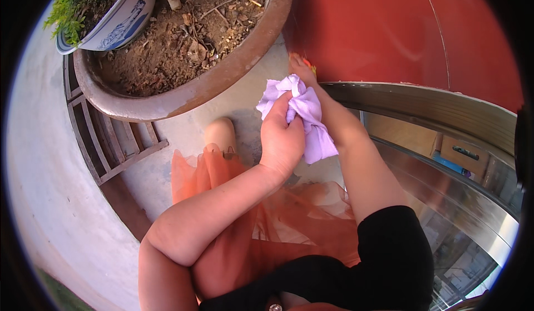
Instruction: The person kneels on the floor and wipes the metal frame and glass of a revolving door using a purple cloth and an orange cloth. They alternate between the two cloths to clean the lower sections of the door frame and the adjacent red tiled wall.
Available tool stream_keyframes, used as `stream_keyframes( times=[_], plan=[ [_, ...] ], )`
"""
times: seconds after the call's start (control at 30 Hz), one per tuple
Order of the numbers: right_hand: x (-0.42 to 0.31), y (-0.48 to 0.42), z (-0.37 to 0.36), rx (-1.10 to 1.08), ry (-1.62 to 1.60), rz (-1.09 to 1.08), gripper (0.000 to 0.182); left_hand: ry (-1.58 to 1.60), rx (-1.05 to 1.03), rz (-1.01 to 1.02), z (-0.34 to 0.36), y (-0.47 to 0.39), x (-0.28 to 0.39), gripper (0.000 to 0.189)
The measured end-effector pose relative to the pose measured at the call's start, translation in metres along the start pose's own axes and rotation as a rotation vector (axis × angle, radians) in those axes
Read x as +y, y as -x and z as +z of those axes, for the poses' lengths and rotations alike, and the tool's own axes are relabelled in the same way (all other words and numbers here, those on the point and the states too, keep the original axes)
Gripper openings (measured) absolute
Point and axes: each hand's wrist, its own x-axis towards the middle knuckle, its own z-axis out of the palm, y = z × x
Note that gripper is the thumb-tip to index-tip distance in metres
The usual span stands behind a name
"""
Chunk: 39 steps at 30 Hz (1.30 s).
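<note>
My left hand [283, 135] grips a crumpled lilac cloth [315, 138], its thumb pressed into the folds. Just beyond the cloth, my right hand [302, 70] reaches to the left edge of a glossy red panel [375, 27]. A small red and yellow thing [309, 65] shows beside the right fingers; whether they hold it is unclear. The cloth overlaps part of the right hand and wrist. Both forearms come close together in front of my orange sheer skirt [233, 202].
A large brown planter [179, 107] with soil and a trunk stands ahead on the left. Against its rim leans a blue and white pot [125, 25] with green leaves. A metal grate [112, 140] lies beneath. To the right runs a metal-framed glass pane [442, 186]. My shoe [221, 132] is on concrete.
</note>
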Motion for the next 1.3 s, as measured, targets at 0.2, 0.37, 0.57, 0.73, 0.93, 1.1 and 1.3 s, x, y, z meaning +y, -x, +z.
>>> stream_keyframes(
  times=[0.2, 0.37, 0.57, 0.73, 0.93, 1.1, 1.3],
  plan=[
    [0.043, 0.016, -0.063, -0.128, -0.141, -0.059, 0.046, 0.021, -0.047, 0.072, 0.001, 0.007, -0.002, 0.051],
    [0.153, -0.079, -0.136, 0.386, 0.357, 0.203, 0.042, -0.045, -0.075, -0.005, -0.009, 0.008, -0.001, 0.05],
    [0.095, -0.126, -0.053, 0.143, 0.249, 0.172, 0.047, -0.021, -0.024, -0.027, -0.022, -0.005, -0.004, 0.053],
    [-0.005, -0.012, -0.012, -0.24, -0.028, 0.051, 0.057, -0.02, 0.004, -0.06, -0.025, -0.002, 0.001, 0.052],
    [0.025, 0.053, -0.077, -0.107, -0.08, -0.066, 0.046, 0.001, -0.049, 0.1, -0.017, 0.006, 0.008, 0.053],
    [0.165, 0.009, -0.225, 0.276, 0.439, 0.093, 0.042, -0.029, -0.139, 0.095, -0.008, 0.006, -0.003, 0.051],
    [0.162, -0.011, -0.203, 0.41, 0.367, 0.262, 0.042, -0.043, -0.092, 0.121, -0.008, 0.004, -0.001, 0.051]
  ],
)
